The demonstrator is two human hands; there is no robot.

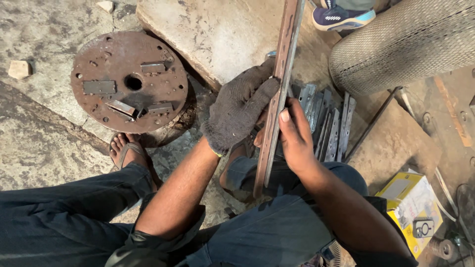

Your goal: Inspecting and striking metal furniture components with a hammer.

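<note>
Risk first: right hand (296,141) is bare and sits right on the edge of the long rusty metal strip (277,99), thumb pressed on its face, so a slip along the edge could prob cut the palm or fingers; only the left hand (237,111) has a knit glove on. Strip is long and runs from centre frame out past the top edge, so the far end is unsupported as far as can be seen and could swing or tip if either grasp loosens; cause would be the weight beyond the hands. Lower end hangs over the person's lap, near the jeans, could jab the leg if it drops. Sandalled foot (127,151) at centre left is exposed too, near the round rusty plate (129,81) at upper left. Grip state: left gloved hand wrapped closed around the strip from the left side, right hand closed on it from the right, just below the left. Strip vs grip: pinched btw both hands at approx its lower third, tilted slightly, most of its length above the hands. Stack of short metal strips (326,121) lies on the floor right of the hands, behind the held one, not touched. Yellow box (410,205) lower right, well apart.
</note>
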